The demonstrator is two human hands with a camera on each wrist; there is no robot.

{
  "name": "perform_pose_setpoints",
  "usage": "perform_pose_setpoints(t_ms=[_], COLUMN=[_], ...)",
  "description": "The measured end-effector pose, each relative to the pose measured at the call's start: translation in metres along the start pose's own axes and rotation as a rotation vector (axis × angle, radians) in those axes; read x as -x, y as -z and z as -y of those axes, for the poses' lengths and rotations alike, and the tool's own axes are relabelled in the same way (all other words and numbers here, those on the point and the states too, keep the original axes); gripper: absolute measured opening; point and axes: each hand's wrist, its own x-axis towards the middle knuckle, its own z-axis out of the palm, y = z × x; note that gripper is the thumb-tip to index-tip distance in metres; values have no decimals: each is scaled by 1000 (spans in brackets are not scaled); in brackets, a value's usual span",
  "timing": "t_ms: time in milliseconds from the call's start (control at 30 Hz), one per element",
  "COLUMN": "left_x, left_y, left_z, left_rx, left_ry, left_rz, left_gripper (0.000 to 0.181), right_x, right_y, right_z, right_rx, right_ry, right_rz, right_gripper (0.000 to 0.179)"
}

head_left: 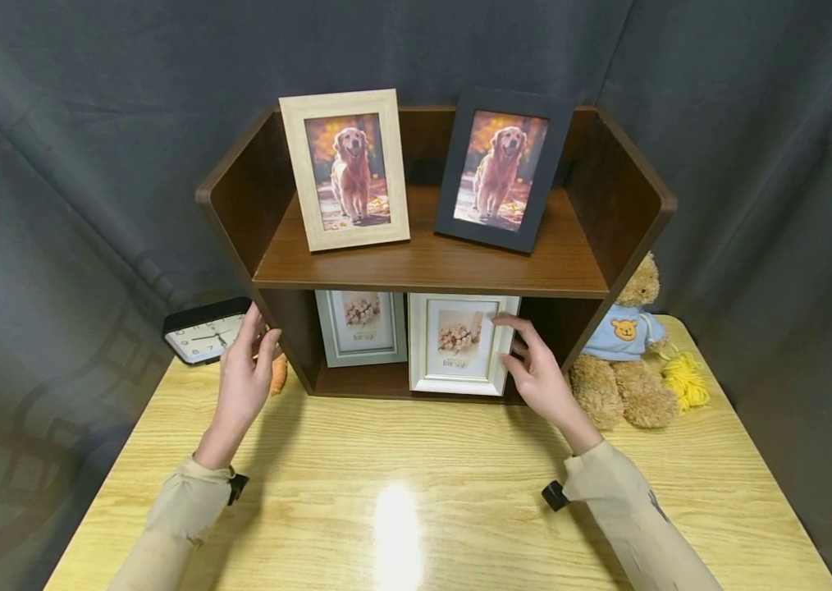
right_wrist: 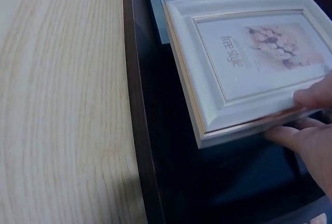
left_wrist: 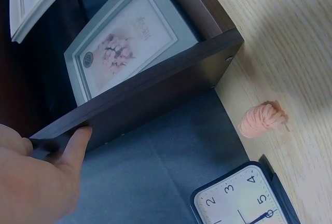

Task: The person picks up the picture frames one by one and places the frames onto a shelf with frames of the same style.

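My right hand pinches the right edge of a white photo frame with a gold inner line, thumb on its front and fingers behind. This frame stands upright in the lower compartment of a brown wooden shelf. To its left, a grey-green photo frame leans inside the same compartment, partly covered by the upper board in the head view. My left hand is at the outer side of the shelf's left panel, its fingers extended, a fingertip right at the panel.
On the upper board stand a cream frame and a black frame with dog pictures. A clock and a peach yarn bundle lie left of the shelf. At right sit a teddy bear and yellow yarn.
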Motion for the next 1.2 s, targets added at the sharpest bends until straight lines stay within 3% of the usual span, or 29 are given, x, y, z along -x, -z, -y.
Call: perform_pose_setpoints(t_ms=[200, 800, 1200], left_x=[-1, -2, 0], left_y=[-1, -2, 0], left_z=[1, 2, 2], left_rx=[-3, -8, 1], left_ry=[-5, -2, 9], left_rz=[-1, -2, 7], left_gripper=[61, 61, 61], right_x=[-7, -29, -30], right_y=[1, -2, 0], right_z=[-3, -17, -27], right_rx=[23, 84, 26], right_ry=[-34, -143, -185], right_rz=[-46, -83, -91], right_gripper=[59, 53, 50])
